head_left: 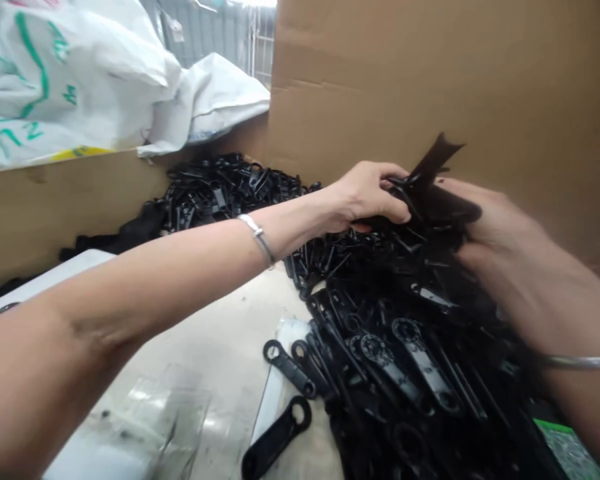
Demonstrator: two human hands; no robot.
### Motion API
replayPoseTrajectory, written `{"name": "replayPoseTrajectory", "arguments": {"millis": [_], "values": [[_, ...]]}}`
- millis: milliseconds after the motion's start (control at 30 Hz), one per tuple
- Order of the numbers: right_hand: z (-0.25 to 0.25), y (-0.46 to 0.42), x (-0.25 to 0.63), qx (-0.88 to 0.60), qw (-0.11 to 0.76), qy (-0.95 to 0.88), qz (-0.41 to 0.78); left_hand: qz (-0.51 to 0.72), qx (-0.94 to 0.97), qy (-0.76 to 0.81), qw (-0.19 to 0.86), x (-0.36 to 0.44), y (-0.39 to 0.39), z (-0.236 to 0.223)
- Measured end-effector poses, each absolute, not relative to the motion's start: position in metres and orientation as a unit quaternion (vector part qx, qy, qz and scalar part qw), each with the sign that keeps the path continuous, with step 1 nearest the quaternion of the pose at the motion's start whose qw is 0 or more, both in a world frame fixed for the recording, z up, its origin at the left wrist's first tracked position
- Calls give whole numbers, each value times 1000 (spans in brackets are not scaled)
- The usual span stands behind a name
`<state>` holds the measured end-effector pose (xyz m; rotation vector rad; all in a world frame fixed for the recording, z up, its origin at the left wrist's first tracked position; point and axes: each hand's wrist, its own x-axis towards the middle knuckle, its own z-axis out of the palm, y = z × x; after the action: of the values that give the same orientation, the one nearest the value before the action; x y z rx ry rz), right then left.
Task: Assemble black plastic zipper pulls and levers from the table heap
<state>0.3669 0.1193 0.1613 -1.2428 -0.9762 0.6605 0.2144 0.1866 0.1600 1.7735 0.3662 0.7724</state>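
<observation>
A large heap of black plastic parts [405, 360], flat strips with ring ends, covers the right of the table. My left hand [365, 193] reaches across from the left, its fingers pinched on a black piece at the top of a bundle. My right hand [495, 227] comes in from the right and is wrapped round that bundle of black plastic parts [430, 193], held above the heap. One piece sticks up from the bundle. A bangle sits on each wrist.
Brown cardboard walls [430, 80] stand behind and at the left. White woven sacks [80, 73] lie beyond them. More black parts [215, 187] are piled in the back corner. Clear plastic bags [170, 413] lie on the pale tabletop [220, 333] near me.
</observation>
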Motion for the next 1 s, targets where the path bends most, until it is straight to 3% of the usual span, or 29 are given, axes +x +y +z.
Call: {"name": "replayPoseTrajectory", "arguments": {"millis": [267, 533, 767, 1000], "values": [[103, 123, 231, -514, 605, -413, 447, 322, 705, 286, 564, 65, 162, 106], [45, 104, 169, -558, 517, -417, 497, 299, 686, 299, 592, -3, 146, 41], [55, 86, 144, -591, 414, -431, 542, 211, 742, 324, 548, -39, 139, 29], [71, 79, 184, -638, 338, -453, 524, 141, 723, 356, 575, -34, 123, 43]]}}
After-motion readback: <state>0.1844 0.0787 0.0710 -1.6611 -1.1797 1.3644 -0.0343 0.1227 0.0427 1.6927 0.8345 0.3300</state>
